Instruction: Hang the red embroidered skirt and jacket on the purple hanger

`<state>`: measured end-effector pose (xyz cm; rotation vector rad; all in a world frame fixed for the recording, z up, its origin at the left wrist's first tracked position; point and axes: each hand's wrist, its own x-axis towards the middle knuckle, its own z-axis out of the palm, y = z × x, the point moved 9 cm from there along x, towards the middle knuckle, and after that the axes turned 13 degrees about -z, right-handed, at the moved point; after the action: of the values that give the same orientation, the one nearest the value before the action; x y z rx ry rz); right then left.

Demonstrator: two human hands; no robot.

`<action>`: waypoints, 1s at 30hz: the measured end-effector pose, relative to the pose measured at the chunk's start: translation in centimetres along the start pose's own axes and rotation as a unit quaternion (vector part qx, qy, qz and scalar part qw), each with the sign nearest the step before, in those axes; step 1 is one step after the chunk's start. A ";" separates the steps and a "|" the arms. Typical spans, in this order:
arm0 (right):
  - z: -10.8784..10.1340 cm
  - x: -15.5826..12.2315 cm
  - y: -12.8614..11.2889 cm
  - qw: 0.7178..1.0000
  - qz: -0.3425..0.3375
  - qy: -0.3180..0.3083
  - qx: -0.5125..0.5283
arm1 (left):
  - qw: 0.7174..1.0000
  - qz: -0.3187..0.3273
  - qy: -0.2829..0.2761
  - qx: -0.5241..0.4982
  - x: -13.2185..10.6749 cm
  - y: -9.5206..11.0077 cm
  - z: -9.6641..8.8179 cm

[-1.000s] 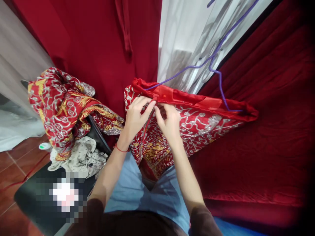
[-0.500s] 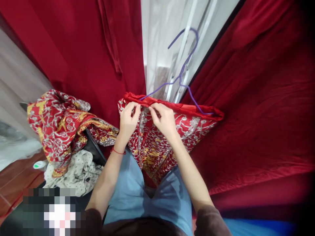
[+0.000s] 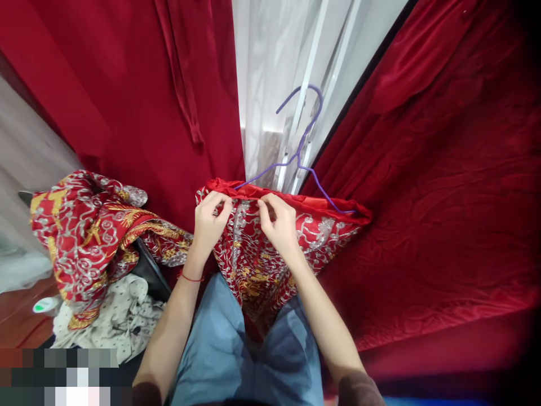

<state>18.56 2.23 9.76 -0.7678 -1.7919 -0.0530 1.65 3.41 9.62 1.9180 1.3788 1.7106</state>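
A red garment [image 3: 262, 259] embroidered in gold and silver hangs on a purple hanger [image 3: 301, 151] in front of me. My left hand [image 3: 209, 223] pinches its top edge on the left. My right hand [image 3: 276, 223] pinches the same edge a little to the right, fingers curled on the cloth. The hanger's hook stands free against the white curtain [image 3: 279, 84]. The garment's lower part drapes down over my blue-clad lap.
A second embroidered red garment [image 3: 93, 231] lies heaped at the left over a white spotted cloth [image 3: 114, 321] on a dark surface. Red curtains [image 3: 127, 84] hang behind, and red velvet fabric [image 3: 435, 197] fills the right side. A small white bottle [image 3: 44, 305] lies at far left.
The view has tilted so the hanger's hook now shows. My hands have moved apart along the garment's top edge, and a red cord seen between them a second ago is gone from sight.
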 end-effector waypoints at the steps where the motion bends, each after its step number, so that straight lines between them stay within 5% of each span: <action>1: -0.2 0.0 0.3 1.000 0.001 -0.001 -0.014 | 1.000 0.005 0.007 0.003 0.0 0.0 -0.1; 7: -0.6 0.6 0.8 0.999 0.012 -0.051 -0.004 | 1.000 -0.015 0.014 -0.005 0.2 -1.0 0.4; 11: -0.4 0.3 1.5 0.997 0.071 -0.042 0.002 | 0.986 -0.110 -0.032 -0.121 -0.4 -2.7 1.0; 14: 0.4 -0.1 2.5 0.994 0.088 -0.061 -0.035 | 0.975 -0.118 -0.060 -0.179 -1.3 -3.2 0.4; 18: 2.2 -0.3 2.7 0.987 0.038 -0.156 -0.006 | 0.984 -0.070 -0.163 -0.034 -2.5 -3.3 0.6; 19: 2.3 -0.3 2.5 0.985 0.023 -0.169 0.008 | 0.988 -0.065 -0.142 0.017 -2.4 -3.5 0.2; 21: 2.0 -0.2 2.1 0.982 0.008 -0.185 0.047 | 0.996 -0.052 -0.015 0.075 -1.8 -3.3 -1.6; 24: 1.5 -0.2 1.6 0.971 0.035 -0.190 0.145 | 0.985 -0.052 0.163 0.010 -2.0 -2.2 -3.4; 27: 1.6 -0.8 1.4 0.947 0.093 -0.163 0.261 | 0.967 -0.100 0.186 -0.139 -2.8 -2.7 -2.4; 30: 2.3 -1.6 1.1 0.921 0.127 -0.125 0.345 | 0.955 -0.105 0.129 -0.246 -3.6 -3.1 -0.7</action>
<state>17.44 3.27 7.19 -0.4897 -1.7551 0.8421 -0.01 2.09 5.34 1.2742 1.0473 2.0076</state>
